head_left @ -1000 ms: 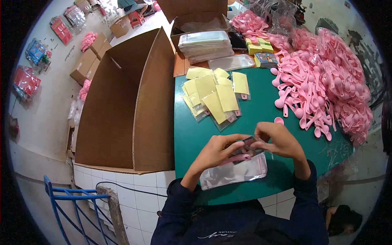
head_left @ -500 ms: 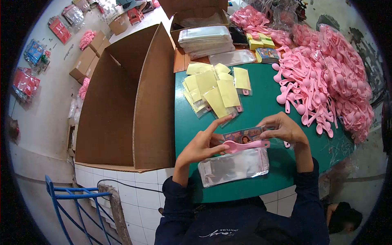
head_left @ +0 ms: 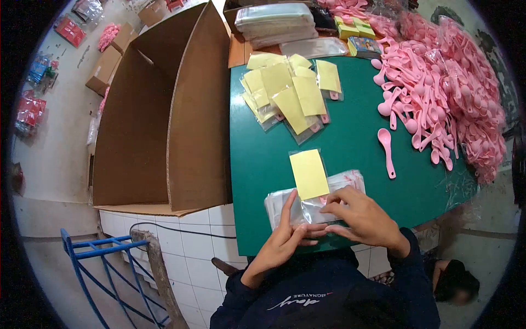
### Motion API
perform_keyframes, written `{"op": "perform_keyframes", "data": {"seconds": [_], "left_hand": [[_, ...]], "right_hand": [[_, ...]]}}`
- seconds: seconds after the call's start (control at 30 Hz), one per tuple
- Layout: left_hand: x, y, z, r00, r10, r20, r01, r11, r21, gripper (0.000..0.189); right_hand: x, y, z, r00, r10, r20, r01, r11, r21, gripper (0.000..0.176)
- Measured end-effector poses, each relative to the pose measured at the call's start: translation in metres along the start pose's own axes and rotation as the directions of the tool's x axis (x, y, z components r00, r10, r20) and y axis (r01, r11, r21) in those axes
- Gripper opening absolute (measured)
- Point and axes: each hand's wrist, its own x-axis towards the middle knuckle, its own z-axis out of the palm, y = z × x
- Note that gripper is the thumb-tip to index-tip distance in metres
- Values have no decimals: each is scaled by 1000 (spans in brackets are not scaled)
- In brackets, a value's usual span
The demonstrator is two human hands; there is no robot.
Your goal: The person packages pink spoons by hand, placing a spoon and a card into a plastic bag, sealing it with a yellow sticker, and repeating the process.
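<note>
A clear plastic bag with a yellow card [head_left: 310, 174] lies over the stack of clear plastic bags [head_left: 279, 205] at the table's front. Inside it, a bit of pink shows by the card's lower right corner. My left hand [head_left: 285, 233] grips the bag's near end, index finger stretched along its left edge. On the right side, my right hand [head_left: 364, 219] touches the same end with bent fingers, thumb and index apart. The two hands' fingertips almost meet. A single pink spoon [head_left: 386, 153] lies apart on the green table [head_left: 350, 131].
Several bags with yellow cards [head_left: 274, 82] lie farther back. Pink spoons [head_left: 422, 104] are heaped at the right. A large open cardboard box [head_left: 200, 120] stands left of the table. More clear bags [head_left: 274, 22] and a pile of small printed cards [head_left: 364, 45] are at the back.
The printed card and pink spoon that were between my hands are no longer visible there; a bag with a yellow card lies there instead. My hands have come nearer my body. The view has shifted.
</note>
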Motion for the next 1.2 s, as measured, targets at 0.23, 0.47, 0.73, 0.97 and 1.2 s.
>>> {"op": "perform_keyframes", "data": {"seconds": [0.23, 0.47, 0.73, 0.97, 1.2], "left_hand": [[-12, -7, 3, 997, 54, -63, -43, 985, 169, 62], [8, -17, -4, 968, 217, -126, -177, 947, 268, 63], [10, -2, 5, 980, 112, -166, -109, 994, 27, 47], [6, -11, -4, 996, 57, -72, -57, 998, 1, 24], [-4, -16, -3, 993, 114, 28, -107, 978, -177, 22]], "right_hand": [[3, -7, 33, 999, -40, 33, 39, 999, 25, 24], [5, -5, 40, 986, -164, 1, 163, 980, -113, 19], [-36, 38, -35, 975, -220, -11, 207, 896, 392, 19], [-133, 122, -80, 494, 328, -805, -803, 528, -278, 36], [-22, 13, 41, 913, 74, -401, -103, 993, -50, 43]]}}
